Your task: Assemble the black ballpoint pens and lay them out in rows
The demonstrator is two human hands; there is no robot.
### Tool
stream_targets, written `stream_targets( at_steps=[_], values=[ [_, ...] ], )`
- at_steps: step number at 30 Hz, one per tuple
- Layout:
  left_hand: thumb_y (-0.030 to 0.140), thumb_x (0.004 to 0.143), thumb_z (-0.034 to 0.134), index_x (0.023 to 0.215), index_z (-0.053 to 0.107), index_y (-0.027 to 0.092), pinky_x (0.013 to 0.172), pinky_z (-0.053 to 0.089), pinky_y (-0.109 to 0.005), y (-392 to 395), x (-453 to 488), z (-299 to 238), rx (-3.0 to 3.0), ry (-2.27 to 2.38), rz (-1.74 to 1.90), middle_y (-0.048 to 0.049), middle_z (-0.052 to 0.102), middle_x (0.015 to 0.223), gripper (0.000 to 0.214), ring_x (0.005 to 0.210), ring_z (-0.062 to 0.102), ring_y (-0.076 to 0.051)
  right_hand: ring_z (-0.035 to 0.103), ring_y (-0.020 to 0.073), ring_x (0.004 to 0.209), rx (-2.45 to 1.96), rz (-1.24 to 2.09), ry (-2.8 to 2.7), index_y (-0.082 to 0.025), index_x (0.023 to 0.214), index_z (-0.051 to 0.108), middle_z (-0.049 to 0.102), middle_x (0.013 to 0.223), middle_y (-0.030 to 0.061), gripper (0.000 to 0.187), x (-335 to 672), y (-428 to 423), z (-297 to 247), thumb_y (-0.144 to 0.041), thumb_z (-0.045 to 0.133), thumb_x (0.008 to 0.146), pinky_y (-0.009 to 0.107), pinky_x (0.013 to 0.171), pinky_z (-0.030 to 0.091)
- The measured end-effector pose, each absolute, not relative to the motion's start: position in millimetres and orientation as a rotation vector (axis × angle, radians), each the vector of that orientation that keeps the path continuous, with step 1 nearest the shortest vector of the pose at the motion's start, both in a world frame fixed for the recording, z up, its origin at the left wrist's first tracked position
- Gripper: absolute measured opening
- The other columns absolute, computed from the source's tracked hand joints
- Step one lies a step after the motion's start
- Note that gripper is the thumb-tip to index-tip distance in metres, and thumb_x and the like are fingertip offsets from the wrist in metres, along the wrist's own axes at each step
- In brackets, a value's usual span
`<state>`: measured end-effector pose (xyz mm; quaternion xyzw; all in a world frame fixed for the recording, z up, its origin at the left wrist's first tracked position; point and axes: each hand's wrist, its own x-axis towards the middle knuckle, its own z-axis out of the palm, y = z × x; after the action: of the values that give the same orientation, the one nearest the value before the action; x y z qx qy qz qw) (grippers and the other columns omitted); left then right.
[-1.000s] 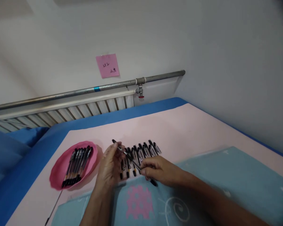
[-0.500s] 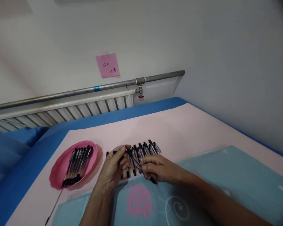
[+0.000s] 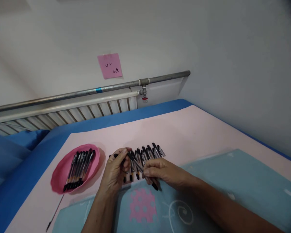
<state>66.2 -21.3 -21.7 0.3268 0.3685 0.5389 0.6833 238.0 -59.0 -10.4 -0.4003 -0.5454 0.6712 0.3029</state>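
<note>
We are gripping one pen (image 3: 142,170) between both hands, the left hand (image 3: 116,171) pinching its cap end, the right hand (image 3: 161,173) closed around its barrel, above the row of loose pens (image 3: 147,152). About nine pens are already lying in the pink tray (image 3: 60,171); roughly as many are waiting on the tabletop (image 3: 196,132).

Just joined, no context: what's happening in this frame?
A person is working with both bare hands over a row of black-and-clear plastic pens lying on a pale pink sheet. The right hand holds one black pen by its barrel; the left hand pinches a small black cap-like piece at that pen's far end. To the left, a round pink plastic dish holds a neat bundle of black pens.
</note>
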Motion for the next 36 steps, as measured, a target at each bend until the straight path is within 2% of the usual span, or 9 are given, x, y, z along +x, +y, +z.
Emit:
stream_targets(
  at_steps=[3,6,8,12,17,21,25,27,36],
  values=[
    [0.027,0.068,0.067,0.079,0.065,0.013,0.039,0.026,-0.017,-21.8,66.8,-21.0,0.740,0.811,1.215,0.0045,0.044,0.047,0.018,0.040,0.036,-0.003,0.045,0.0061,0.050,-1.116,1.735,-1.325,-0.015,0.072,0.054,0.051,0.057,-0.0043,0.013,236.1,-59.4,-11.3,-0.024,0.061,0.067,0.019,0.047,0.032],
    [0.026,0.067,0.067,0.079,0.065,0.013,0.039,0.026,-0.017,-22.6,67.5,-19.2,0.743,0.811,1.219,0.0042,0.046,0.048,0.018,0.040,0.036,-0.003,0.051,0.0087,0.056,-0.970,1.906,-1.247,-0.013,0.080,0.058,0.058,0.068,0.0017,0.021,233.9,-59.9,-15.2,-0.032,0.050,0.076,0.021,0.051,0.036],
    [0.027,0.067,0.068,0.078,0.065,0.013,0.039,0.026,-0.017,-23.1,67.7,-18.3,0.745,0.822,1.214,0.0042,0.046,0.048,0.019,0.040,0.037,-0.003,0.051,0.0089,0.053,-0.939,1.944,-1.259,-0.012,0.076,0.058,0.058,0.065,0.0022,0.023,233.2,-59.8,-17.6,-0.033,0.047,0.077,0.022,0.051,0.035],
    [0.027,0.067,0.068,0.080,0.065,0.013,0.039,0.026,-0.017,-23.6,67.3,-18.2,0.755,0.820,1.215,0.0043,0.046,0.048,0.020,0.040,0.038,-0.003,0.046,0.0065,0.050,-1.048,1.773,-1.243,-0.014,0.070,0.054,0.053,0.057,-0.0031,0.014,233.0,-59.3,-18.0,-0.025,0.063,0.066,0.020,0.049,0.033],
    [0.027,0.066,0.068,0.080,0.065,0.013,0.040,0.027,-0.017,-24.7,67.8,-17.4,0.758,0.821,1.213,0.0041,0.047,0.049,0.020,0.041,0.038,-0.003,0.049,0.0084,0.048,-0.939,1.959,-1.163,-0.014,0.073,0.055,0.058,0.063,0.0019,0.023,232.2,-59.9,-15.4,-0.036,0.051,0.075,0.021,0.044,0.032],
    [0.027,0.066,0.068,0.080,0.065,0.013,0.040,0.026,-0.017,-25.4,68.7,-16.3,0.752,0.824,1.207,0.0038,0.048,0.050,0.020,0.040,0.038,-0.003,0.045,0.0059,0.047,-1.019,1.770,-1.190,-0.015,0.070,0.053,0.053,0.054,-0.0039,0.014,232.4,-59.9,-15.0,-0.025,0.062,0.066,0.020,0.048,0.034],
    [0.027,0.066,0.068,0.080,0.065,0.013,0.041,0.027,-0.017,-25.0,68.1,-16.5,0.756,0.819,1.208,0.0038,0.049,0.050,0.019,0.041,0.039,-0.003,0.050,0.0083,0.049,-0.964,1.933,-1.151,-0.014,0.077,0.054,0.059,0.065,0.0014,0.021,233.5,-60.1,-15.1,-0.035,0.052,0.074,0.020,0.043,0.031],
    [0.027,0.067,0.068,0.079,0.065,0.013,0.040,0.027,-0.017,-24.7,67.5,-16.8,0.765,0.831,1.207,0.0037,0.049,0.050,0.019,0.041,0.039,-0.003,0.049,0.0082,0.047,-0.971,1.942,-1.192,-0.014,0.073,0.054,0.057,0.060,0.0008,0.020,234.2,-60.0,-15.0,-0.034,0.050,0.074,0.021,0.043,0.032],
    [0.030,0.060,0.072,0.076,0.063,0.012,0.035,0.023,-0.015,-24.0,72.0,-20.3,0.727,0.955,1.255,0.0052,0.047,0.049,0.026,0.037,0.037,-0.003,0.046,0.0084,0.059,-1.368,1.178,-1.618,-0.017,0.069,0.054,0.051,0.061,-0.0033,0.009,232.8,-63.0,-12.9,-0.025,0.058,0.070,0.020,0.053,0.033]
  ],
)
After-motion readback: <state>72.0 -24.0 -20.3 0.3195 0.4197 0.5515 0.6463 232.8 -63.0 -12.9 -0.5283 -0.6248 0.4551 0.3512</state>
